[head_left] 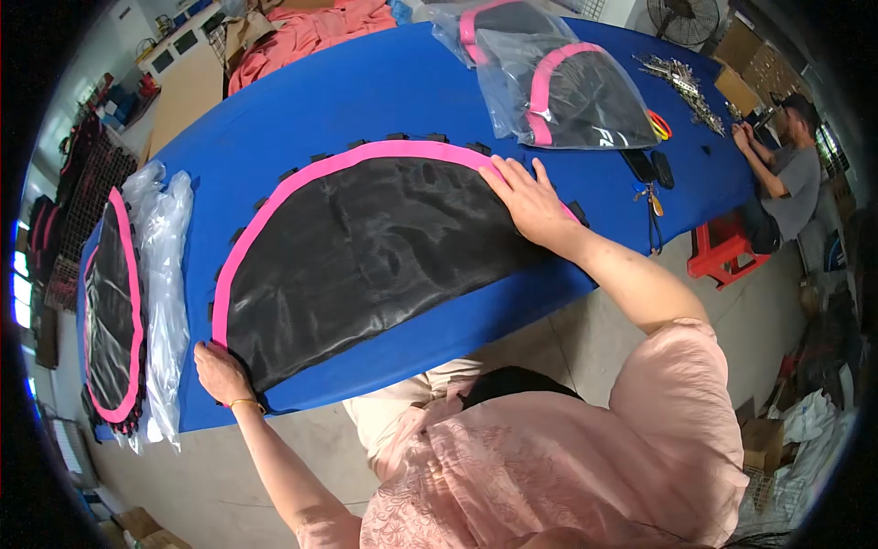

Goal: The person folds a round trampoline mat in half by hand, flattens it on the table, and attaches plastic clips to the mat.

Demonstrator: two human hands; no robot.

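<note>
A black mesh mat (366,247) with a pink border lies folded into a half-round on the blue-covered table in front of me. Small black tabs stick out along its curved edge. At the near left corner, my left hand (221,373) is closed on the pink border, its fingertips partly hidden. My right hand (530,201) lies flat and open over the upper right part of the border, fingers stretched out and somewhat apart.
Bagged pink-edged mats (585,96) lie at the far right, near a pile of metal parts (681,87), a phone (638,166) and keys. Left are clear plastic bags (167,274) and another black mat (112,311). A person (788,169) sits at the table's right end by a red stool (727,252).
</note>
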